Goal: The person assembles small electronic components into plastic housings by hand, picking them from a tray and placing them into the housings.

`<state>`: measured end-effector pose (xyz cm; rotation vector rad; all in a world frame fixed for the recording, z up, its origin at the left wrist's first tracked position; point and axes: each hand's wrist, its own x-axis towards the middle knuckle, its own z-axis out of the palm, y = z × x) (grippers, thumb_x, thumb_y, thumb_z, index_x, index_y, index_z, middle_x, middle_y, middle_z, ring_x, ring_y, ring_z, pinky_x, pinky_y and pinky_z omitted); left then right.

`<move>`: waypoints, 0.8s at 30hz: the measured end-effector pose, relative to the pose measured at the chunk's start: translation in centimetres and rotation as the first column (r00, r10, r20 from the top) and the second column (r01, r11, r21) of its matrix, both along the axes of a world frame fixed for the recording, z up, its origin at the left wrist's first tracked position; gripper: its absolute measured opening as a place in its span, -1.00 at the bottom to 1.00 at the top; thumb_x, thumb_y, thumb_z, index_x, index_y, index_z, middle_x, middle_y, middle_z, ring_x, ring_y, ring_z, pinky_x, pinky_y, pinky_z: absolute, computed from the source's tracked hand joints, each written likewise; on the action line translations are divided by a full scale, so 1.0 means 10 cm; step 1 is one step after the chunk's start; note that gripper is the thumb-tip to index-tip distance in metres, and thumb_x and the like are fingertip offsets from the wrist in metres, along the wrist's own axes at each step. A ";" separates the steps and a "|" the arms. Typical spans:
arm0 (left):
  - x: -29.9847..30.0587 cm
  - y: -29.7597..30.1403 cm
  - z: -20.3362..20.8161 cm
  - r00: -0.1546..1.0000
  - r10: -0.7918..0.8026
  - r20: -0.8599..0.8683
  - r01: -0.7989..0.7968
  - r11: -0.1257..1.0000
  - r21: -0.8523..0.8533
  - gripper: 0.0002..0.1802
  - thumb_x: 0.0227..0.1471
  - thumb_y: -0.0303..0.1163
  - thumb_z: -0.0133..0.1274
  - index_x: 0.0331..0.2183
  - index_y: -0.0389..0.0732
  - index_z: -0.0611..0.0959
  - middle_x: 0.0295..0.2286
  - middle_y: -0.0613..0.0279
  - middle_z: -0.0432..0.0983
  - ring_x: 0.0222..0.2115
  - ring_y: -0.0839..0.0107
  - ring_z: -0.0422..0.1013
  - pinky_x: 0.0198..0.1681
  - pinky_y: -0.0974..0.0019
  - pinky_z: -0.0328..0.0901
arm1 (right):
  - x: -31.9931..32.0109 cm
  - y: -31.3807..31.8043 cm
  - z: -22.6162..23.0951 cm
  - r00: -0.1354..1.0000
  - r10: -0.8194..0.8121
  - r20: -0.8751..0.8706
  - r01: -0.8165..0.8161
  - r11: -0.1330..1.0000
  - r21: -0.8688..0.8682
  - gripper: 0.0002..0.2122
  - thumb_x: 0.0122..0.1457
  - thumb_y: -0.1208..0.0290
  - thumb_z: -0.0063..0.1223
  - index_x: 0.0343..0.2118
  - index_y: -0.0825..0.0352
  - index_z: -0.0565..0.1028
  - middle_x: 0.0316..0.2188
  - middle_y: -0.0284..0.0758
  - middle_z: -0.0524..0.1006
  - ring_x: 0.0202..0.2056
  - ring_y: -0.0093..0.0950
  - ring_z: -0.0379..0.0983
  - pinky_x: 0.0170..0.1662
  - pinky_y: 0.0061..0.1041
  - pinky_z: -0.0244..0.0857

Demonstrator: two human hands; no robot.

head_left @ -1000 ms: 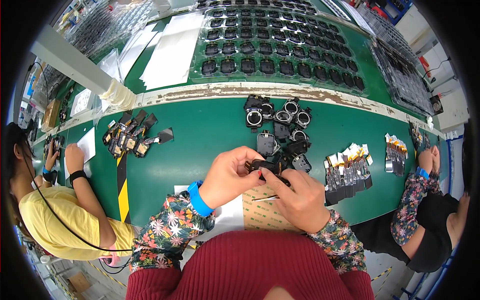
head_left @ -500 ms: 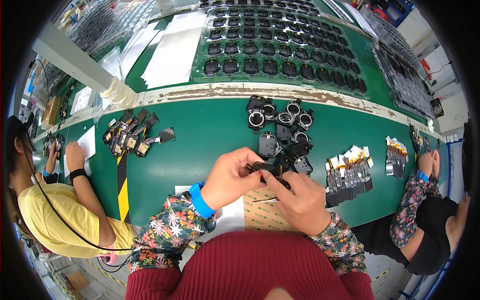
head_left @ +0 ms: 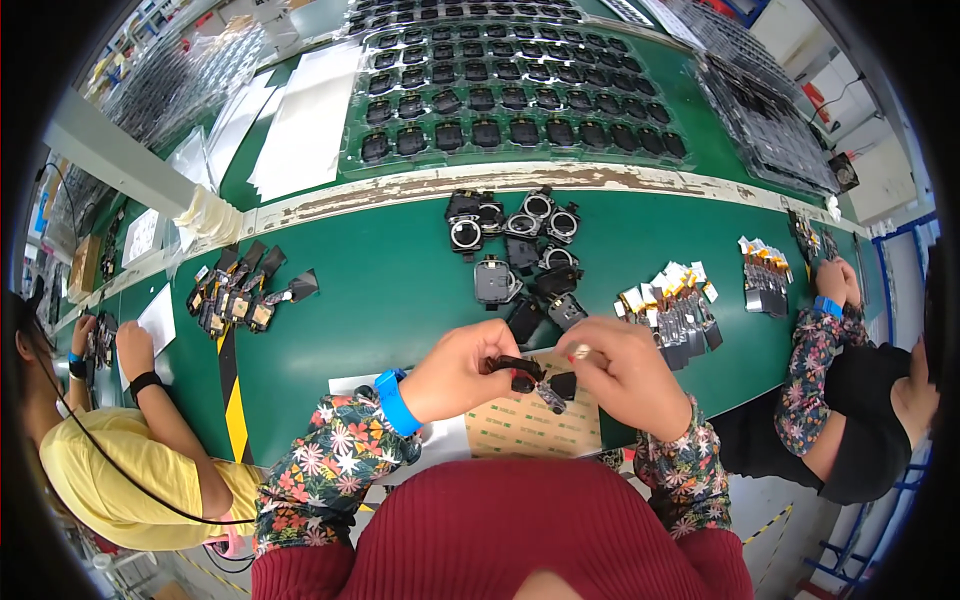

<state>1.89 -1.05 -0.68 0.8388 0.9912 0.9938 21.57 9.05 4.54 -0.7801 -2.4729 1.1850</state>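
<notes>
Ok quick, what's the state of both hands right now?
Left hand: closed, holding a black part.
Right hand: closed on a small pale thing, unclear what.

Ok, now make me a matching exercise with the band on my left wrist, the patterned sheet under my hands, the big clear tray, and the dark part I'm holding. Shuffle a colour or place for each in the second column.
Column one
1. Wristband
2. Patterned sheet
3. Clear tray
4. Dark part

Column two
A. Beyond the worn white ledge
B. In the grip of the left hand
C. Bright blue
D. Tan

Right pairs: 1-C, 2-D, 3-A, 4-B
</notes>
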 end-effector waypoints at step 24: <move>0.07 0.22 0.24 0.976 -0.146 -0.160 0.162 0.982 0.093 -0.83 -0.08 -0.71 -0.08 -0.37 -0.30 0.40 -0.42 0.31 0.46 -0.43 0.71 0.32 -0.42 0.57 0.22 | 0.17 0.21 -0.01 0.970 -0.236 -0.054 0.179 0.849 -0.497 -0.72 0.25 0.28 -0.19 -0.50 0.36 0.42 -0.45 -0.34 0.45 -0.42 -0.64 0.34 -0.37 -0.71 0.22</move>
